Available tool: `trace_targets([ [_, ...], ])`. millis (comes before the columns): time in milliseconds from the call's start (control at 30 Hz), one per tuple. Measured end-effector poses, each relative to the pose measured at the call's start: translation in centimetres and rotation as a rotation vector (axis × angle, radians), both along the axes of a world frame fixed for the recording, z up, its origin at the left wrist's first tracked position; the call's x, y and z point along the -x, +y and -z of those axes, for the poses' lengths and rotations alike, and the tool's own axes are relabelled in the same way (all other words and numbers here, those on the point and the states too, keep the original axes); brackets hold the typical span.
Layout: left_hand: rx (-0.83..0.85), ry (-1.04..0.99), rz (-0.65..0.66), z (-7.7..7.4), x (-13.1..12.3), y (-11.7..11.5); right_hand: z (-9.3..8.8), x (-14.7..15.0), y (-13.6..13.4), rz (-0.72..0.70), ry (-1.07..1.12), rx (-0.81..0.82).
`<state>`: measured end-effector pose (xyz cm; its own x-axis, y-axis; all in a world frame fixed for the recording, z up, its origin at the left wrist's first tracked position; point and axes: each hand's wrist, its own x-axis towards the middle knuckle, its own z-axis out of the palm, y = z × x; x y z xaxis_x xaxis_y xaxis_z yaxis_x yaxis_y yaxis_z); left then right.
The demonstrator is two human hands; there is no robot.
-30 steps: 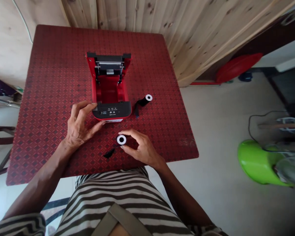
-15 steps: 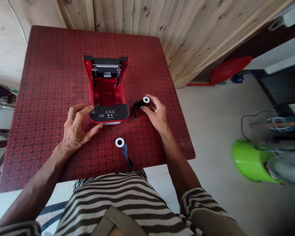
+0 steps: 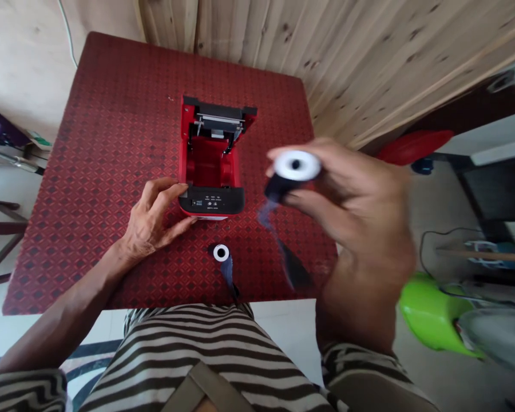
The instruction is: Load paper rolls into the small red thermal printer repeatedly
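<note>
A red and black label printer (image 3: 212, 200) stands on the table with its lid (image 3: 218, 120) raised and its red inner bay exposed. My left hand (image 3: 148, 220) grips its front left corner, fingers on top and thumb low at the front. Raised close to the camera, my right hand (image 3: 356, 194) pinches a black ribbon roll (image 3: 278, 186) with a white core end, slightly blurred. A loose dark tail (image 3: 289, 257) of ribbon dangles from it. Another ribbon roll (image 3: 221, 252) lies in front of the printer, its tail running toward the table's near edge.
The red patterned table (image 3: 111, 114) meets a wooden plank wall (image 3: 257, 34) at the back. To the right, on the floor, are a green tub (image 3: 424, 315) and a cable. A dark wooden chair (image 3: 0, 234) stands at the left.
My right hand has lifted the ribbon roll from beside the printer up toward the camera, its tail now hanging. My left hand stays on the printer; the view has shifted slightly.
</note>
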<state>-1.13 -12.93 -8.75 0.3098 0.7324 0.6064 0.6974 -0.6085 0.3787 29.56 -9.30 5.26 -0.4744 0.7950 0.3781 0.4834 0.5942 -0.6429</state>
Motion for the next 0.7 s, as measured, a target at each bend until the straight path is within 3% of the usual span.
trace_targets([
  [100,0.022,-0.011,0.005,0.0,-0.1,-0.1,1.4,4.1,3.1,-0.066,-0.235,-0.099],
  [200,0.003,-0.037,0.029,0.0,-0.2,-0.1,3.2,7.6,5.4,-0.067,-0.495,-0.069],
  [333,-0.009,-0.044,0.025,0.2,-0.4,-0.1,3.2,9.8,5.9,0.001,-0.816,0.02],
  [467,0.012,-0.057,0.019,0.3,-0.5,-0.2,2.9,10.4,6.0,-0.012,-0.921,0.064],
  [700,0.018,-0.066,0.037,0.4,-0.4,-0.1,5.2,10.4,7.5,-0.059,-0.891,0.096],
])
